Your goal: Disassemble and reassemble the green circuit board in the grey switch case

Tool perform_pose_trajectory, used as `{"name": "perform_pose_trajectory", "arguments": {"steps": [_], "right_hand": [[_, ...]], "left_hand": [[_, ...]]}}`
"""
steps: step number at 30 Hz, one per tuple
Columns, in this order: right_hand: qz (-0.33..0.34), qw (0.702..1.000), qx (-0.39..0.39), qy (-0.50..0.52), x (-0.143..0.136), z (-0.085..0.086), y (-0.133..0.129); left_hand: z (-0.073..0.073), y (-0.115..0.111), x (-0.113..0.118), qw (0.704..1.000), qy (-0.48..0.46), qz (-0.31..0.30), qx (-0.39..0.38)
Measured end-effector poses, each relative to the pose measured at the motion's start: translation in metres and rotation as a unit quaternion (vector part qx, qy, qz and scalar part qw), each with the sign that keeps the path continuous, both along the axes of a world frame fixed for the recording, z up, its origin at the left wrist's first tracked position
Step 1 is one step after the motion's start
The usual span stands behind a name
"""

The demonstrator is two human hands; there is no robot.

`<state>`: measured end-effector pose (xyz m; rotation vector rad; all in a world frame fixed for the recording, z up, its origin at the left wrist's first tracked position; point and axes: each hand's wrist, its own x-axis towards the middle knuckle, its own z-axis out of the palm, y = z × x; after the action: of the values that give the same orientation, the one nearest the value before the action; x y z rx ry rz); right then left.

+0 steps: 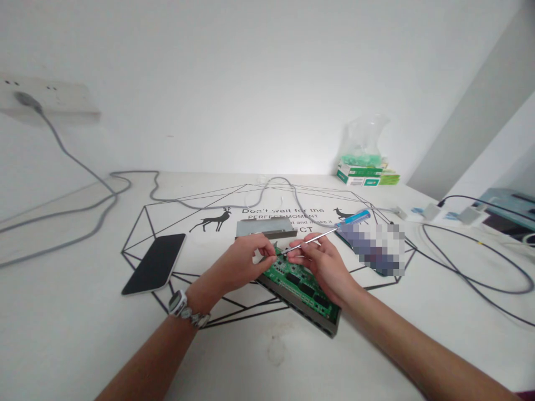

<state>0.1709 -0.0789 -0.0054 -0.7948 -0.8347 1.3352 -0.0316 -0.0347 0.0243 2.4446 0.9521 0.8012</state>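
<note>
A green circuit board (pixel 303 287) with black chips and a metal edge strip lies slantwise on the white table. Over its far left corner, my left hand (pixel 254 259) has thumb and index finger pinched together near the screwdriver's tip; what they hold, if anything, is too small to see. My right hand (pixel 320 259) holds a screwdriver (pixel 354 218) with a blue handle by its metal shaft, the handle pointing up to the right. Just behind my hands lies a grey metal cover (pixel 265 226).
A dark phone (pixel 156 263) lies left, and a partly pixelated flat object (pixel 371 248) right. Grey cable (pixel 196 206) runs along the back. Green and white boxes (pixel 360 171) stand by the wall. A power strip (pixel 449 214) and black cables are at right.
</note>
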Motion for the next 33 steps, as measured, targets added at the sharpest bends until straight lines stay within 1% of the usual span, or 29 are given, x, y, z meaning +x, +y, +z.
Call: {"name": "perform_pose_trajectory", "arguments": {"steps": [5, 12, 17, 22, 25, 29, 33], "right_hand": [[-0.002, 1.000, -0.005, 0.024, -0.002, 0.001, -0.001], [-0.005, 1.000, 0.005, 0.026, -0.003, 0.001, -0.002], [-0.009, 0.999, -0.001, 0.035, -0.004, 0.002, -0.002], [-0.026, 0.999, 0.002, 0.029, -0.003, 0.003, -0.001], [-0.034, 0.999, -0.003, 0.032, -0.001, 0.004, -0.001], [-0.028, 0.999, -0.009, 0.036, 0.000, 0.004, -0.001], [-0.027, 0.999, -0.020, 0.036, 0.000, 0.006, -0.001]], "left_hand": [[-0.003, -0.002, 0.004, 0.999, -0.013, 0.013, 0.033], [-0.007, 0.000, 0.007, 0.999, -0.022, 0.023, 0.030], [-0.004, 0.000, 0.007, 0.999, -0.023, 0.029, 0.021], [0.002, 0.003, 0.000, 0.999, -0.016, 0.026, -0.013], [0.004, 0.003, -0.002, 0.999, -0.026, 0.024, -0.014], [0.007, 0.001, 0.000, 0.999, -0.033, 0.024, -0.009], [0.008, -0.001, 0.002, 0.998, -0.045, 0.023, -0.026]]}}
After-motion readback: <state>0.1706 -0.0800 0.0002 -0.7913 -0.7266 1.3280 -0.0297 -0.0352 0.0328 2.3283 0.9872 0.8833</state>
